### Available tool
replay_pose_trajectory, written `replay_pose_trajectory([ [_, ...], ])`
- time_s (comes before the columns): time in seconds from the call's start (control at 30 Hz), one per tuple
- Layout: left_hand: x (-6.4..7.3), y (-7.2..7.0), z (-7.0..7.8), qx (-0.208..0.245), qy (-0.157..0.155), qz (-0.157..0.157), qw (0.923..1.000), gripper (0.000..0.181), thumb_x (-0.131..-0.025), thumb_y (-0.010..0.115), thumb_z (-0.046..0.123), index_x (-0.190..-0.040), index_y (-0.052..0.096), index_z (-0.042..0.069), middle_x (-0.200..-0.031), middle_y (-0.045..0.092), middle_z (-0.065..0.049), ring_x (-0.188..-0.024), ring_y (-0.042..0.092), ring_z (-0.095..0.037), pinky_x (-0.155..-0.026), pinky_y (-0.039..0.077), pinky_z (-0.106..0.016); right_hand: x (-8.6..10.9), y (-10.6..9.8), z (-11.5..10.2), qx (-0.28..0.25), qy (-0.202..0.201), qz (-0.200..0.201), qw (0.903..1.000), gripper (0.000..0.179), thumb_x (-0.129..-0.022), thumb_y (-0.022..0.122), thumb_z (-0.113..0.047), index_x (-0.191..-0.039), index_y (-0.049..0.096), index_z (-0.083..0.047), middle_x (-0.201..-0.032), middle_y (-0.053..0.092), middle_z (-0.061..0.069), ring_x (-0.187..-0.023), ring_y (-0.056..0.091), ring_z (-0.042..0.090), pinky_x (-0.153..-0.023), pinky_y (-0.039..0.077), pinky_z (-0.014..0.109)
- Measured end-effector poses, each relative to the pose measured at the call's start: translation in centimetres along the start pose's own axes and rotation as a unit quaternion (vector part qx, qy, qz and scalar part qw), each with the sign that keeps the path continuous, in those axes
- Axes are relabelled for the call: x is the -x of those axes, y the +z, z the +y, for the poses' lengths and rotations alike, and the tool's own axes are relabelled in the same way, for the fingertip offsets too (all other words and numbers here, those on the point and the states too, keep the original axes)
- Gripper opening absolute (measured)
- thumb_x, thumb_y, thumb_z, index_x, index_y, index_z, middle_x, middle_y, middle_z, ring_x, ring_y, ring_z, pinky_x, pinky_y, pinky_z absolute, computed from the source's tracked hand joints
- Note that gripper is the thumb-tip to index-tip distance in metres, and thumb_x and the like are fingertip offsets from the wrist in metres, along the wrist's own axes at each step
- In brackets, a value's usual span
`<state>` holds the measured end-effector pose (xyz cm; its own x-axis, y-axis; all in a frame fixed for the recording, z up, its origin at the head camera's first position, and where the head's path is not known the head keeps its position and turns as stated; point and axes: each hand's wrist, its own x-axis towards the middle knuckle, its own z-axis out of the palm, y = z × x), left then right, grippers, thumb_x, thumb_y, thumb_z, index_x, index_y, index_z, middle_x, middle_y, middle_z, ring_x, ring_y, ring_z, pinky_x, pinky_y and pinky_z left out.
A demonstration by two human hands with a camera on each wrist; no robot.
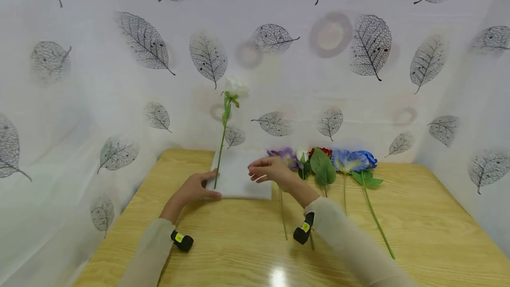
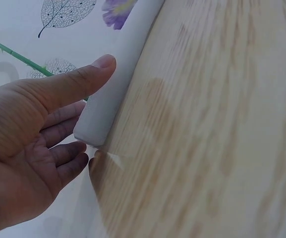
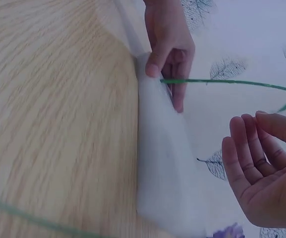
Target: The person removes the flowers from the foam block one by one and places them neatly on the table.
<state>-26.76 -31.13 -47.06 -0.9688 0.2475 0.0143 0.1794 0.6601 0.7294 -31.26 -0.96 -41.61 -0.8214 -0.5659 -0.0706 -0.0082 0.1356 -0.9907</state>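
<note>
A white foam board [image 1: 245,178] lies flat on the table. Near its left edge an artificial white rose [image 1: 236,87] stands upright, leaning slightly right, its green stem [image 1: 221,145] meeting the board. My left hand [image 1: 195,187] grips the board's left side. In the left wrist view the thumb [image 2: 83,82] lies along the front of the board and the other fingers are at its side. Over the right part of the board hovers my right hand [image 1: 271,172], fingers loosely bent. The right wrist view shows nothing held in that hand [image 3: 266,166].
Several artificial flowers lie on the wooden table [image 1: 239,242] to the right: a purple flower [image 1: 284,154], a white rosebud [image 1: 302,156], a red flower [image 1: 324,151] behind green leaves, and blue flowers [image 1: 364,159]. A leaf-patterned curtain [image 1: 279,87] hangs behind and at both sides.
</note>
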Motion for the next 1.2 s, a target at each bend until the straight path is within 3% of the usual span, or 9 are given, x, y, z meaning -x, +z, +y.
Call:
replay_pose_trajectory([
  [0.47, 0.2, 0.1, -0.2, -0.017, -0.007, 0.002, 0.9998, 0.09, -0.079, 0.088, 0.035, -0.15, 0.045, 0.0, -0.157, 0.042, -0.018, -0.147, 0.039, -0.04, -0.119, 0.036, -0.056, -2.5, 4.7, 0.1, -0.02, -0.027, -0.014, 0.9993, 0.036, -0.101, 0.064, -0.015, -0.132, 0.064, 0.004, -0.127, 0.07, 0.021, -0.11, 0.073, 0.029, -0.095, 0.06, 0.041],
  [0.93, 0.0, -0.1, -0.1, -0.029, 0.019, 0.017, 0.9992, 0.086, -0.08, 0.088, 0.035, -0.149, 0.05, 0.001, -0.154, 0.047, -0.017, -0.145, 0.043, -0.04, -0.119, 0.037, -0.056, -3.5, 7.0, -0.4, -0.027, -0.021, 0.005, 0.9994, 0.037, -0.101, 0.064, -0.014, -0.134, 0.063, 0.002, -0.132, 0.068, 0.02, -0.116, 0.071, 0.031, -0.1, 0.058, 0.047],
  [1.2, 0.1, 0.0, 0.1, -0.024, 0.011, 0.008, 0.9996, 0.089, -0.08, 0.088, 0.035, -0.152, 0.046, 0.005, -0.156, 0.044, -0.016, -0.147, 0.04, -0.04, -0.12, 0.034, -0.056, -4.1, 7.7, 0.1, -0.039, -0.012, 0.017, 0.999, 0.034, -0.1, 0.065, -0.011, -0.132, 0.065, 0.002, -0.131, 0.069, 0.02, -0.115, 0.071, 0.031, -0.097, 0.059, 0.043],
])
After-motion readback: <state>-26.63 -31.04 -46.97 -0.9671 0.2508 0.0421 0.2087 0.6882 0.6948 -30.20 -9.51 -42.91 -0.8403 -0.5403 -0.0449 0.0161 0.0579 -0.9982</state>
